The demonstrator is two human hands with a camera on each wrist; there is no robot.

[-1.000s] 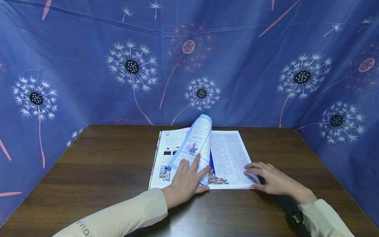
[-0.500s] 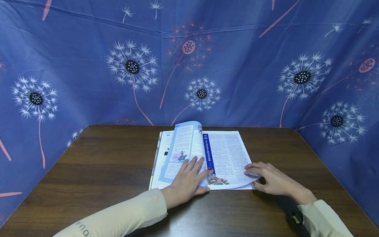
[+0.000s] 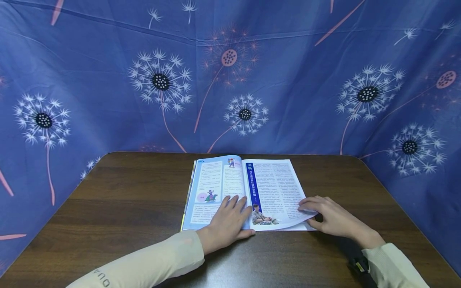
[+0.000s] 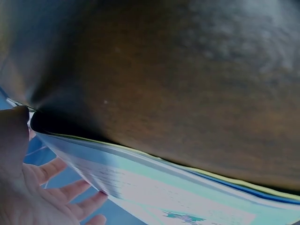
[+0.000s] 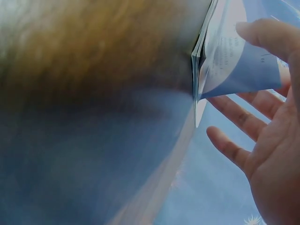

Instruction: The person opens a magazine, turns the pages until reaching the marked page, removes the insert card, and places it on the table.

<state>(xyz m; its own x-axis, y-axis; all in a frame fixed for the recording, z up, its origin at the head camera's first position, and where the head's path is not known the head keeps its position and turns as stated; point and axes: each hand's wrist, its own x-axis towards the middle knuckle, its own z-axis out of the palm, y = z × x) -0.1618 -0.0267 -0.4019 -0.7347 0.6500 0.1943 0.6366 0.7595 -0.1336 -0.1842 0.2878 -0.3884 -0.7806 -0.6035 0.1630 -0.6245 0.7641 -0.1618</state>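
Observation:
An open magazine lies on the table in the head view, its left page light blue, its right page white with a dark blue title strip. My left hand rests with spread, straight fingers on the lower left page beside the spine. At the lower right corner, my right hand pinches the right page, whose corner curls up off the sheets beneath. The right wrist view has the thumb on one face of that page and fingers behind it. Left fingers lie over the magazine in the left wrist view.
The brown wooden table extends on both sides of the magazine and in front of it. Behind stands a blue dandelion-print cloth. A dark strap with a yellow-marked piece shows at the right wrist.
The light blue page has swung over to the left and now lies nearly flat. The right page's lower corner has been lifted by my right hand. My left hand has hardly moved.

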